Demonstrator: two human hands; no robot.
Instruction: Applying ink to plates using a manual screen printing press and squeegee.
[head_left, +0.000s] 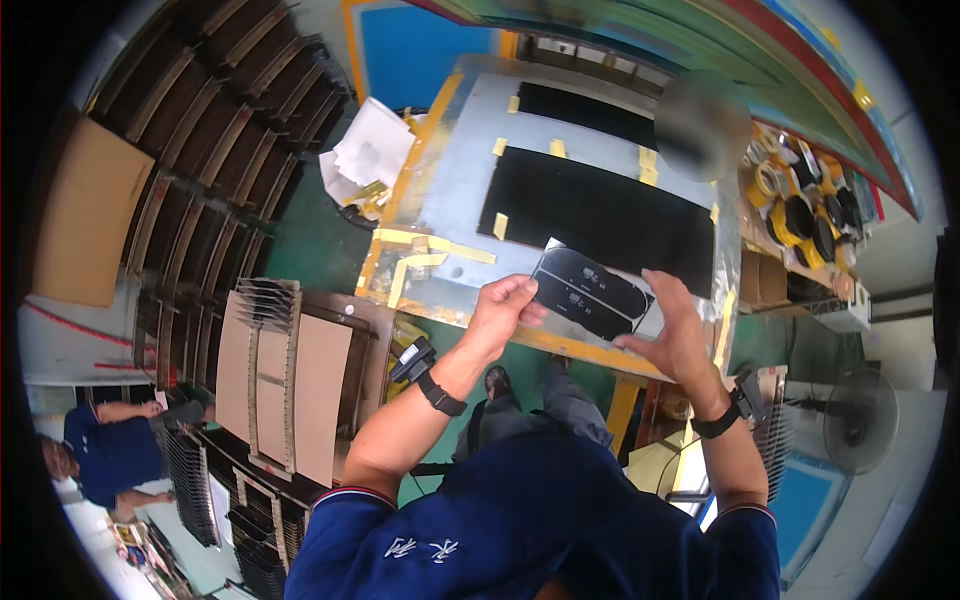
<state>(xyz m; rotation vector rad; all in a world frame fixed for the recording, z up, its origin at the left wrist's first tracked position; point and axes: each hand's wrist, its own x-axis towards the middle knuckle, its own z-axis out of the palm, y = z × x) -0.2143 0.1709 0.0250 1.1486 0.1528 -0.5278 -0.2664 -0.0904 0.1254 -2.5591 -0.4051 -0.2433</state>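
Observation:
A flat, thin plate (592,290) with black rounded shapes and small white print on its face is held tilted over the table's near edge. My left hand (508,308) pinches its left end between thumb and fingers. At the other end, my right hand (672,325) grips the plate by its right side, with the thumb at the lower corner. Beyond it, a large black sheet (600,205) lies on the pale work table (445,190), with yellow tape pieces at its edges. A second black sheet (580,110) is taped farther back.
A slatted rack (268,385) with brown boards stands left of the table. Papers (368,145) fill a bin beside it. Tape rolls (800,215) crowd a right-hand shelf, and a fan (855,420) stands nearer. A large framed panel (680,50) overhangs the back. Another person (115,450) is far left.

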